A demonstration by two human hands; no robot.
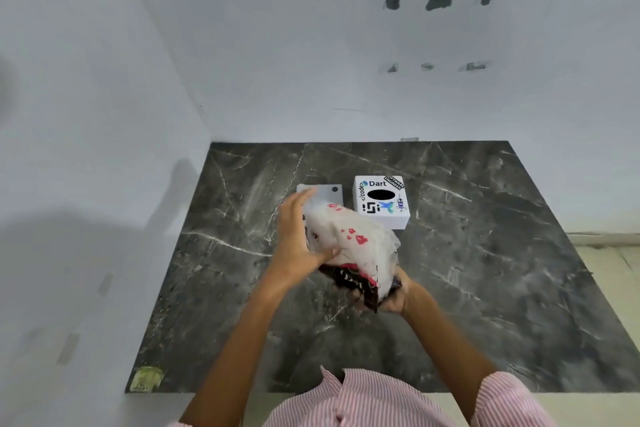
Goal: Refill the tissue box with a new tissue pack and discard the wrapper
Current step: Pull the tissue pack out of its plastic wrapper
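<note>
From the head view, a soft white tissue pack in clear crinkly plastic printed with red marks (349, 239) is held above the dark veined marble slab (485, 270), in front of the white sticker-covered square tissue box with a black oval slot (381, 201) and a flat grey lid-like plate (329, 192). The left hand (298, 243) cups its side, fingers spread; the right hand (391, 295) grips the dark bunched wrapper end from below. It looks light, squashy and slippery, best held across its broad sides.

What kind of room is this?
Hard to say, maybe a plain indoor corner: bare white walls with holes, a dark marble counter, and a stickered white tissue box.
</note>
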